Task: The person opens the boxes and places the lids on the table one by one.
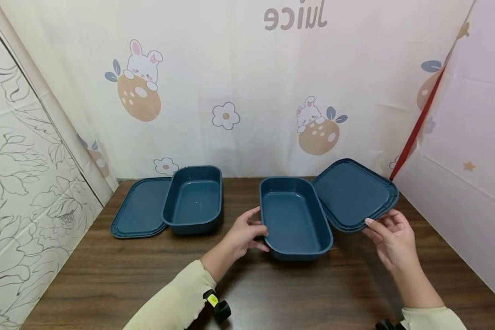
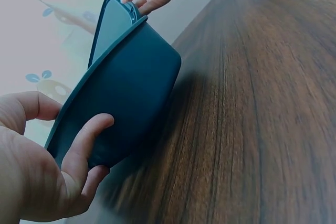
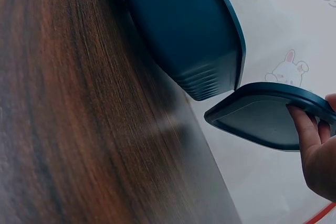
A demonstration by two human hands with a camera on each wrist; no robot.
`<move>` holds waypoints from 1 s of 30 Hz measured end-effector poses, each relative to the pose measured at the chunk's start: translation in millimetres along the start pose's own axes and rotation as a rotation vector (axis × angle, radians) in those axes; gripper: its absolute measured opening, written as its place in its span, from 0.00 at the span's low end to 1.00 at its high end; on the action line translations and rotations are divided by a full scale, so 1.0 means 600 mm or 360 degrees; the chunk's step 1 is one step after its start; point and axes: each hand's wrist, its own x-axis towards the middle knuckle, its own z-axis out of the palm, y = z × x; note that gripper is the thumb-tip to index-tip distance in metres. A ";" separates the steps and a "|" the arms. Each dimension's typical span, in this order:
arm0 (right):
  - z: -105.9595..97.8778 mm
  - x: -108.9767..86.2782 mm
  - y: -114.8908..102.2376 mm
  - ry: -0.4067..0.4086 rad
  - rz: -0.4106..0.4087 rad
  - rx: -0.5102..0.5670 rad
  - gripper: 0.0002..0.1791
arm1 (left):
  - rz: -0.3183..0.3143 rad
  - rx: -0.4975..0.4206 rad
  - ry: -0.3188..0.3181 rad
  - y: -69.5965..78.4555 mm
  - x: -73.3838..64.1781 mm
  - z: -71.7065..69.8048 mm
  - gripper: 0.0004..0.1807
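Observation:
A blue plastic container [image 1: 294, 220], an open rectangular box with rounded corners, is at the middle right of the table. My left hand [image 1: 245, 233] grips it by its left side, with fingers at the rim and against the outer wall. In the left wrist view the container [image 2: 126, 87] shows its smooth outside. Just right of it, a matching blue lid [image 1: 354, 195] is held up at a tilt, overlapping the container's right edge in the head view. My right hand [image 1: 396, 238] pinches the lid's near right edge, thumb on top and fingers beneath, as the right wrist view shows.
On the left stands a second blue container [image 1: 195, 197], its left side overlapping another blue lid [image 1: 142, 208]. Both rest on the dark wooden table [image 1: 148, 275]. A printed curtain [image 1: 231, 68] hangs behind the table, with a red strip [image 1: 416, 123] at the right corner.

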 end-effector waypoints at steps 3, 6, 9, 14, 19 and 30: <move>-0.002 0.004 -0.003 0.0049 0.0041 0.0024 0.23 | 0.0002 0.0004 0.0004 0.000 0.004 0.004 0.45; -0.004 0.010 -0.006 0.0097 0.0076 0.0038 0.24 | 0.0009 -0.0001 0.0013 0.000 0.008 0.009 0.45; -0.006 0.015 -0.007 0.0129 0.0089 0.0066 0.24 | 0.0012 -0.0009 0.0022 0.001 0.012 0.013 0.45; -0.010 0.020 -0.006 0.0167 0.0077 0.0096 0.23 | 0.0009 -0.0008 0.0034 0.004 0.017 0.021 0.45; -0.016 0.025 -0.005 0.0200 0.0064 0.0101 0.23 | 0.0011 0.0003 0.0038 0.004 0.026 0.027 0.45; -0.024 0.035 -0.004 0.0286 0.0065 0.0159 0.24 | 0.0037 -0.0004 0.0063 0.003 0.046 0.041 0.44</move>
